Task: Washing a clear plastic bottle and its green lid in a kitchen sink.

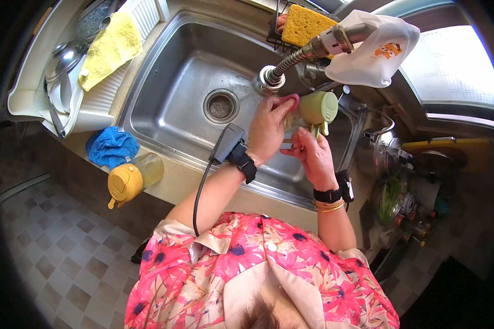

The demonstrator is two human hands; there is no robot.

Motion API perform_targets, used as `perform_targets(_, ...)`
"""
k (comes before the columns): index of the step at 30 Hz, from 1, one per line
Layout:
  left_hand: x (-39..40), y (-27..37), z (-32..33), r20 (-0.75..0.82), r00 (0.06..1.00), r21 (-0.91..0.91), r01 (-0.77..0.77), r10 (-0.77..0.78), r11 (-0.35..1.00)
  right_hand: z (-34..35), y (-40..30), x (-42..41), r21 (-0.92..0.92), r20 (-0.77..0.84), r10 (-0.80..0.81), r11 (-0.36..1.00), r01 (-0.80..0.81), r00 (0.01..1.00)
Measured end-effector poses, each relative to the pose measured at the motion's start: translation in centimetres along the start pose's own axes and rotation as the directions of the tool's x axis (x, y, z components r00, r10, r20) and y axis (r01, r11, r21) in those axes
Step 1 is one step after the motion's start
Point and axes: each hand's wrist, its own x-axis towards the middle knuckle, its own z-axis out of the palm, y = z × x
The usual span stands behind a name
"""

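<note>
My left hand (267, 127) pinches a pink cloth or scrubber (290, 99) against the clear body of a cup with a pale green lid (319, 107), held on its side over the stainless steel sink (185, 86). Below the lid, my right hand (313, 154) has its fingers closed on the green strap or handle of that cup. A flexible metal faucet hose (290, 65) ends just above my left hand; no running water can be made out. On the counter's front edge lies another cup with a yellow lid (125, 185), beside a crumpled blue cloth (112, 146).
A white dish rack (94, 119) with utensils and a yellow cloth (113, 49) stands left of the sink. Behind the sink, a wire caddy holds a yellow sponge (306, 25). A white bag (372, 49) hangs at the faucet. A metal kettle (383, 152) stands to the right.
</note>
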Motion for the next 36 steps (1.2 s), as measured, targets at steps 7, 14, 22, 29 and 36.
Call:
perform_targets(7, -1.2, 0.5, -1.0, 0.112, 0.989, 0.152, -0.112, 0.095, 0.982, -0.4, -0.2, 1.0, 0.074, 0.028, 0.013, 0.997, -0.015, 1.0)
perform_targets(14, -1.9, -1.5, -1.1, 0.18, 0.98, 0.322, -0.139, 0.084, 0.937, -0.6, -0.2, 1.0, 0.056, 0.018, 0.032, 0.998, -0.033, 0.999)
perform_targets(22, 0.4, -6.1, -1.2, 0.003, 0.835, -0.268, 0.531, -0.55, 0.804, -0.9, -0.2, 0.3, 0.081, 0.069, 0.008, 0.997, -0.014, 0.998)
perform_targets(29, 2.2, -4.6, -2.8, 0.268, 0.704, -0.624, 0.647, -0.658, 0.438, -1.5, 0.1, 0.5, 0.028, 0.131, 0.02, 0.999, -0.024, 0.991)
perform_targets(36, 2.3, -1.2, -2.2, 0.329, 0.826, -0.566, 0.561, -0.458, 0.605, -1.6, 0.5, 0.6, -0.103, 0.173, 0.052, 0.994, -0.034, 0.984)
